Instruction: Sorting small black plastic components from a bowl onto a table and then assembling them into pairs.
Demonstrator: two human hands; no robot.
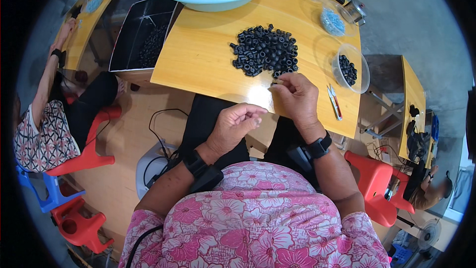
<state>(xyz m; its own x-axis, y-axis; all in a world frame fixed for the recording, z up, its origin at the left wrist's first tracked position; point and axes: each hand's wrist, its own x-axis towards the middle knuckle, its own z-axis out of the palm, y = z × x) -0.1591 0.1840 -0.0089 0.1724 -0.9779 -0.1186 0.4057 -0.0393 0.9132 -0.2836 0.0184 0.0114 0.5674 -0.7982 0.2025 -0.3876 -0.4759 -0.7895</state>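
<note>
A loose heap of small black ring-shaped plastic parts [263,49] lies on the yellow wooden table [198,49]. At the near edge of this heap is my right hand [298,98], its thumb and forefinger pinched together on a small black part [274,84]. My left hand [237,125] hovers just off the table's near edge, lower and to the left of the right one. Its fingers are drawn together with the thumb beneath; anything between them is too small to make out. Red-handled thread snips [334,103] lie to the right of my right hand.
A pale blue basin [218,5] full of black parts stands at the far side. On the right are a clear tub [366,72] with black parts and a container of small bluish pieces [332,21]. An open box [130,59] sits left. Two other people sit nearby.
</note>
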